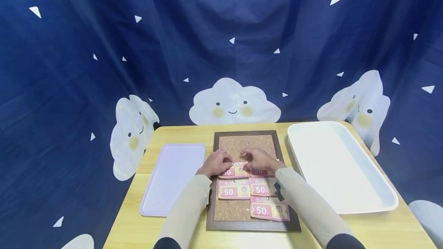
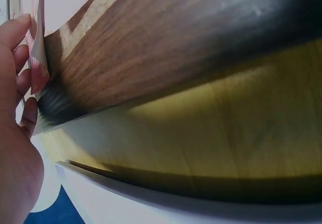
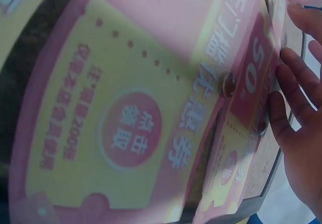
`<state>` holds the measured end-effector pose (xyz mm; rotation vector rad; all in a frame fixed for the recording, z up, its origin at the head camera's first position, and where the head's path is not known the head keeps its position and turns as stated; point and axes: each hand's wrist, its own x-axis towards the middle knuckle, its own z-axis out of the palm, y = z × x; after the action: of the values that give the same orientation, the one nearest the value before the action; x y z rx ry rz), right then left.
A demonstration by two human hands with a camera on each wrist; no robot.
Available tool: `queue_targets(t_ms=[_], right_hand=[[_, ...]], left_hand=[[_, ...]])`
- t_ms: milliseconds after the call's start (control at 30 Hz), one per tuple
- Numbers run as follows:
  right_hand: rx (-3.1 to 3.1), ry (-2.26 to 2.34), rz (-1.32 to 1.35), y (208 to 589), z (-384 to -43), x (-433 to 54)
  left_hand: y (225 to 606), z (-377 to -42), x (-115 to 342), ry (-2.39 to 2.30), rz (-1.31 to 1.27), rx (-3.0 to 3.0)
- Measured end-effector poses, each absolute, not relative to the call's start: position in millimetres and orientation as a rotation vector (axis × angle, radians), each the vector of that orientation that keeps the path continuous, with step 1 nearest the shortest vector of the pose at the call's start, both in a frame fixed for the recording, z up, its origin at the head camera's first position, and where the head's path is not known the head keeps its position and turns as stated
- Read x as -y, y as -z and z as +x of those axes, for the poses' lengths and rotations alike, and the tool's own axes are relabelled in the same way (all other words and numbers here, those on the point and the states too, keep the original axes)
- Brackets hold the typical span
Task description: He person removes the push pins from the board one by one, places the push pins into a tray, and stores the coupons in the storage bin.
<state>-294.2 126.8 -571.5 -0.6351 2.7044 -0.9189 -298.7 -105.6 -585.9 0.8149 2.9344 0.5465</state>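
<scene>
A brown-framed cork board (image 1: 238, 225) lies on the table with several pink and yellow "50" coupons on it. My left hand (image 1: 219, 162) pinches the left edge of the upper left coupon (image 1: 238, 172); that edge bends up in the left wrist view. At the same coupon's right side, my right hand (image 1: 260, 159) touches it with loosely bent fingers. Below are a lower left coupon (image 1: 231, 192), a middle right coupon (image 1: 262, 190) and a bottom right coupon (image 1: 266, 211). Small round pins show at coupon tops, such as one pin (image 3: 229, 84). My right hand partly hides the upper right coupon (image 1: 260, 173).
A pale purple tray (image 1: 162, 180) lies left of the board. On the right stands a larger white tray (image 1: 340, 164) with raised sides. Something small and shiny (image 1: 247, 143) sits on the upper cork. A dark blue curtain (image 1: 235, 60) hangs behind the table.
</scene>
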Motion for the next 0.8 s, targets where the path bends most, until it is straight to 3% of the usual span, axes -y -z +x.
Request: queue_targets(t_ms=[800], right_hand=[[-2.740,0.811,-0.748,578.9,-290.0,-116.6]], left_hand=[[594.0,-294.7,105.5,-0.600,0.837,-2.996]])
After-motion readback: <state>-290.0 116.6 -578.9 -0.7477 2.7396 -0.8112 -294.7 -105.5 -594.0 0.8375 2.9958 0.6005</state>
